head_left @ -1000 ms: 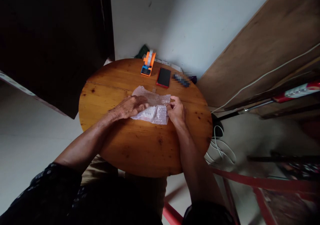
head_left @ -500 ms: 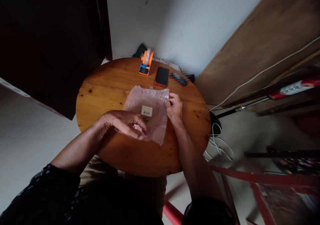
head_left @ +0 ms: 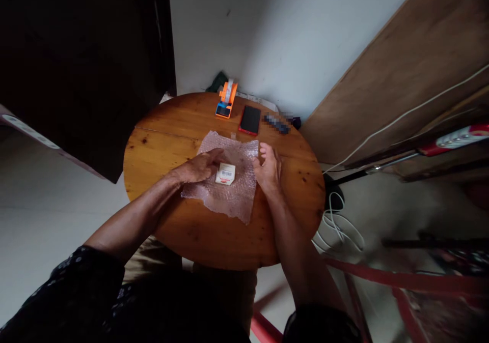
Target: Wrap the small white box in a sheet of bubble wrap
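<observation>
A small white box (head_left: 225, 174) with a barcode and a red mark lies on a sheet of pinkish bubble wrap (head_left: 239, 200), which is spread on the round wooden table (head_left: 206, 246). Just left of the box is my left hand (head_left: 202, 166), its fingers reaching over the wrap beside the box; whether they grip anything cannot be made out. At the wrap's right edge, my right hand (head_left: 269, 167) has its thumb and fingers apart, with nothing visible between them.
An orange and blue tape dispenser (head_left: 226, 98), a black phone-like device with a red edge (head_left: 250, 120) and a blurred dark item (head_left: 276, 123) lie at the table's far side. White cable (head_left: 336, 223) hangs coiled off the right. A red chair frame (head_left: 382, 276) is at lower right.
My left hand has moved up and away from the near edge of the wrap to the left of the box, uncovering the box. The fingers of my right hand have opened at the wrap's edge.
</observation>
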Demonstrator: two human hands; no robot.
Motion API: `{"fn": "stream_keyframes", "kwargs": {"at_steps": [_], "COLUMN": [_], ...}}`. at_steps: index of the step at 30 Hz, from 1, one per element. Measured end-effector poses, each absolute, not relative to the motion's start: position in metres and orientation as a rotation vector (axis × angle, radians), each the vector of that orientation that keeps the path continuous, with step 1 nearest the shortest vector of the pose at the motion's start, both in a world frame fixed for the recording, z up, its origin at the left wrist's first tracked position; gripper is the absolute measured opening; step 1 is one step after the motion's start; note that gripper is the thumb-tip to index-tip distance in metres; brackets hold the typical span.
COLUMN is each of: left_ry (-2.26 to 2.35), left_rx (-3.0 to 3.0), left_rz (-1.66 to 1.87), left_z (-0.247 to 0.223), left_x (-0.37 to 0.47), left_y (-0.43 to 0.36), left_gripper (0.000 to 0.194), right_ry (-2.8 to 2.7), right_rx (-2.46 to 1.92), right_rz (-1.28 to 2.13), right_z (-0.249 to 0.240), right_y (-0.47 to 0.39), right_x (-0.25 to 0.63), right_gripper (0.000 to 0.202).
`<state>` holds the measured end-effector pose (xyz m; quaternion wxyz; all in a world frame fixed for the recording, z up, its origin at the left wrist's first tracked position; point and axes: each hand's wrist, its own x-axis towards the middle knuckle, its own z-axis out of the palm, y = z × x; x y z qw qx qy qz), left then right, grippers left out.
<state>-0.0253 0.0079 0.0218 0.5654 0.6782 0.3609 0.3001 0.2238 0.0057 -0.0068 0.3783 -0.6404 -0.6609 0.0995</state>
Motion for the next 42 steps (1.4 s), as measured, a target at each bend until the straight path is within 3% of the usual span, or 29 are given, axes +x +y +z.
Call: {"fn": "stream_keyframes", "kwargs": {"at_steps": [3, 5, 9, 11, 14, 18, 24, 29, 32, 35, 42], "left_ry": [0.805, 0.813, 0.884, 0.912, 0.857, 0.831, 0.922, 0.926, 0.963, 1.023, 1.403], "left_rx": [1.634, 1.672, 1.734, 1.775, 1.844, 1.918, 2.023, 2.233, 2.373, 2.440, 2.388], "left_rz": [0.698, 0.683, 0.696, 0.690, 0.667, 0.699, 0.738, 0.589, 0.447, 0.378, 0.122], "left_z": [0.021, 0.023, 0.024, 0.023, 0.019, 0.009, -0.001, 0.005, 0.007, 0.009, 0.019], "left_x": [-0.024, -0.025, -0.026, -0.027, -0.025, -0.018, -0.011, -0.010, -0.009, -0.010, -0.016], "left_y": [0.006, 0.005, 0.007, 0.008, 0.008, 0.009, 0.009, 0.006, 0.004, 0.003, 0.004], "left_gripper": [0.060, 0.054, 0.055, 0.058, 0.052, 0.046, 0.063, 0.067, 0.070, 0.073, 0.094], "right_ry": [-1.685, -1.775, -2.056, -2.112, -2.000, -1.573, -1.539, -1.627, -1.870, -2.253, -2.381], "right_rx": [-1.515, -1.347, -1.127, -1.162, -1.292, -1.439, -2.002, -1.729, -1.449, -1.363, -1.764], "right_rz": [0.131, 0.266, 0.674, 0.747, 0.687, 0.427, 0.236, -0.151, -0.061, 0.132, 0.076], "right_z": [0.009, 0.017, 0.021, 0.020, 0.022, 0.030, 0.022, 0.026, 0.027, 0.017, 0.000], "right_y": [-0.010, -0.020, -0.033, -0.034, -0.030, -0.017, -0.007, -0.013, -0.019, -0.023, -0.019], "right_x": [0.217, 0.210, 0.193, 0.188, 0.195, 0.234, 0.291, 0.269, 0.236, 0.208, 0.208], "right_gripper": [0.040, 0.037, 0.058, 0.057, 0.041, 0.039, 0.034, 0.048, 0.041, 0.046, 0.055]}}
